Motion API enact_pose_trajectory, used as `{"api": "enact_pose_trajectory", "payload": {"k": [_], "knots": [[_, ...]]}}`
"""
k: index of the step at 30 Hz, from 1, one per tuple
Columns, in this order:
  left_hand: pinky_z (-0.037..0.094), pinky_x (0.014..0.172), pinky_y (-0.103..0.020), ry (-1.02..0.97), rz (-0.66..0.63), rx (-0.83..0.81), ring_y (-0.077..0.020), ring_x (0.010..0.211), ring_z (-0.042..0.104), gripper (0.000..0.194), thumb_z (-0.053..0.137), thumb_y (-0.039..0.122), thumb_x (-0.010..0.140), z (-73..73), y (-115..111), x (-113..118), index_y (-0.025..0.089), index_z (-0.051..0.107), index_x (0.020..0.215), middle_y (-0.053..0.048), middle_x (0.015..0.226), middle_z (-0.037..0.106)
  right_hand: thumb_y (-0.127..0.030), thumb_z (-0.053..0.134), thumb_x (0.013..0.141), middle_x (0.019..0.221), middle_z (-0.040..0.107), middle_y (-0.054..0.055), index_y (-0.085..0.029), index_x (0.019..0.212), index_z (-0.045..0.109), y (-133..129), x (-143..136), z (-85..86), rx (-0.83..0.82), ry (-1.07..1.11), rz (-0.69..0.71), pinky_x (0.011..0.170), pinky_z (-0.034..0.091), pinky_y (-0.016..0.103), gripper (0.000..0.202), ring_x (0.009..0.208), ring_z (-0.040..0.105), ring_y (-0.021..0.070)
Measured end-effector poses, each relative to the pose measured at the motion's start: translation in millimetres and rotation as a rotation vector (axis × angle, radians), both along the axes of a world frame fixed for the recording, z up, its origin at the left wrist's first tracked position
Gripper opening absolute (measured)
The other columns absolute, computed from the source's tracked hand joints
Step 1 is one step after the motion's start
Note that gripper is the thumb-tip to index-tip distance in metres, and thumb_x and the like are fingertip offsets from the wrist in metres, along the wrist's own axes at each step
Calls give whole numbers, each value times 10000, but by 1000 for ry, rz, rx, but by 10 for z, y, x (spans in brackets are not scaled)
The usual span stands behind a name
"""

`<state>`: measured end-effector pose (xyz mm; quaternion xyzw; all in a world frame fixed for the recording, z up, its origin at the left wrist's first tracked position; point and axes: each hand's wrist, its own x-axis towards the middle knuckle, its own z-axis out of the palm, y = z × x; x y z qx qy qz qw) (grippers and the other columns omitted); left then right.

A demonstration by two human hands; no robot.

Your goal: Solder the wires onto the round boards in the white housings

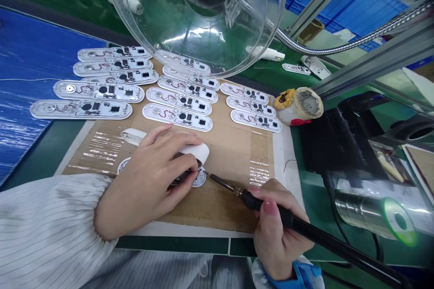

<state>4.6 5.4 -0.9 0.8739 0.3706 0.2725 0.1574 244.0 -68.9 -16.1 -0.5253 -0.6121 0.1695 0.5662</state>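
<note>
My right hand (280,226) grips the black handle of a soldering iron (251,198), whose tip reaches the end of a small white circuit board (200,179). My left hand (152,174) is closed over a white plastic housing (200,152), thumb and forefinger pinched close to the iron's tip. Most of the housing and the board lies hidden under that hand. Beyond it, a white plastic piece (133,136) pokes out past the fingers. Whether the tip touches the board or a wire there is too small to tell.
Behind the hands lie rows of clear-edged oval circuit boards (183,117) on a cardboard sheet (233,153). A clear fume hood (193,36) hangs above them. At right are a flower-decorated pot (307,103), a black box (315,140) and a solder spool (366,212).
</note>
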Motion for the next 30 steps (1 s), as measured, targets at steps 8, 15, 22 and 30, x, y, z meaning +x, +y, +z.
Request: {"api": "enact_pose_trajectory", "payload": {"k": [8, 15, 22, 30], "knots": [[379, 1196, -548, -6, -1, 1, -261, 1307, 620, 107, 603, 159, 1015, -23, 14, -1, 211, 646, 932, -81, 1355, 664, -227, 614, 1024, 720, 697, -6, -247, 904, 743, -1, 10, -11, -63, -63, -24, 536, 468, 297, 177, 560, 594, 154], [328, 1218, -494, -21, -16, 22, -215, 1331, 597, 139, 592, 145, 1062, -51, 17, -22, 244, 666, 1000, -42, 1424, 649, -221, 620, 1024, 742, 720, -9, -246, 913, 746, -2, 15, -21, -35, -34, -18, 534, 463, 294, 170, 578, 592, 147], [307, 1233, -470, 5, -28, 31, -204, 1327, 600, 145, 572, 155, 1073, -50, 35, -27, 235, 663, 995, -35, 1426, 648, -199, 641, 1013, 785, 740, -8, -246, 934, 761, -18, 6, -5, -65, -17, -26, 548, 484, 287, 151, 617, 613, 146], [357, 1196, -489, 1, -35, 20, -230, 1326, 602, 161, 559, 152, 1063, -20, 43, -22, 220, 673, 971, -44, 1412, 652, -163, 629, 991, 705, 660, -10, -216, 987, 768, 14, 5, 16, -15, -33, 98, 522, 435, 288, 148, 583, 575, 138]]}}
